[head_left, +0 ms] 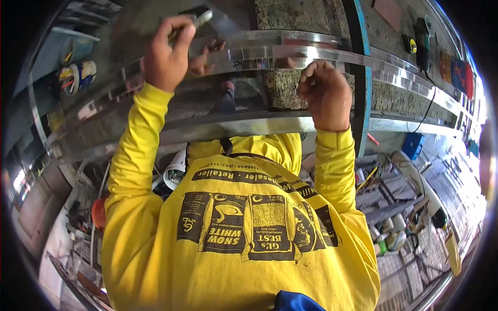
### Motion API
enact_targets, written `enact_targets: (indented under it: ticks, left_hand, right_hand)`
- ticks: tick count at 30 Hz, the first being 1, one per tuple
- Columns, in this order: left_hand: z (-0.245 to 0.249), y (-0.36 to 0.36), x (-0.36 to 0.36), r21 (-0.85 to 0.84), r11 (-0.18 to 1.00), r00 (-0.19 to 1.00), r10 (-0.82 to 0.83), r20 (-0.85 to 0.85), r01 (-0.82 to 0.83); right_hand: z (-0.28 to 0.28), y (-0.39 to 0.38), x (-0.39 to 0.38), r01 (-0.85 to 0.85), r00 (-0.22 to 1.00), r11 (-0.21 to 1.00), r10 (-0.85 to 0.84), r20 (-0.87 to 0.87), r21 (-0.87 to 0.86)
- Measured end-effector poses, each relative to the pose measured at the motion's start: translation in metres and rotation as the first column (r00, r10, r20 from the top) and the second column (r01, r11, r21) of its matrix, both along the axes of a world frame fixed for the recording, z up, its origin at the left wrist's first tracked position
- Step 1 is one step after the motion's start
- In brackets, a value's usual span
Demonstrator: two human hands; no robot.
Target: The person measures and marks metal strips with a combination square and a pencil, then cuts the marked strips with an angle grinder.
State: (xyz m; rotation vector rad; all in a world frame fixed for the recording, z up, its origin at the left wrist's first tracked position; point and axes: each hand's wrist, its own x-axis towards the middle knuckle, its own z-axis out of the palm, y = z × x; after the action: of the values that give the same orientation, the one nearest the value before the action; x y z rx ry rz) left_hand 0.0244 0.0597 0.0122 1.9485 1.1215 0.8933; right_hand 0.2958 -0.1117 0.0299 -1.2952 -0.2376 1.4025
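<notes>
My left hand (168,54) is raised over shiny metal bars, thumb and fingers closed on a small pale piece (204,19). What kind of thing it is cannot be made out; a dark, blurred shape lies just beyond it. My right hand (329,96) hovers in front of a long polished metal bar (384,79), its fingers curled inward. Whatever those fingers hold, if anything, is hidden. Reflections of a hand show in the shiny metal beside my left wrist. A second metal bar (249,125) runs across, close to my body.
A blue-edged upright beam (367,98) crosses the bars at right. Beyond lie a worn wooden board (298,19), a tape measure (412,45) and a black cord (433,98). A tub of tools (78,73) stands far left; a cluttered tool tray (386,189) sits lower right.
</notes>
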Motion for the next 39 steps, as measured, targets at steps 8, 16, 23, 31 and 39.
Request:
enact_targets:
  ticks: [8, 16, 23, 31, 39]
  left_hand:
    - [0.084, -0.009, 0.068, 0.041, 0.989, 0.934, -0.149, 0.325, 0.144]
    - [0.112, -0.056, 0.136, 0.088, 0.955, 0.836, -0.29, 0.465, 0.283]
    - [0.083, -0.112, 0.144, 0.348, 0.854, 0.887, -0.448, 0.11, 0.388]
    - [0.075, -0.092, 0.105, 0.328, 0.851, 0.903, -0.429, -0.018, 0.411]
    - [0.04, -0.092, 0.083, -0.037, 0.954, 0.955, -0.297, 0.025, 0.297]
  right_hand:
    - [0.032, 0.036, 0.04, -0.18, 0.983, 0.932, 0.156, 0.101, 0.314]
    - [0.09, 0.036, 0.068, -0.288, 0.922, 0.866, 0.366, -0.127, 0.409]
    - [0.05, 0.036, 0.063, -0.144, 0.988, 0.783, 0.076, 0.137, 0.605]
    - [0.049, 0.031, 0.131, 0.243, 0.968, 0.933, -0.25, -0.006, 0.265]
    - [-0.014, 0.126, 0.323, 0.351, 0.904, 0.905, -0.261, 0.339, -0.241]
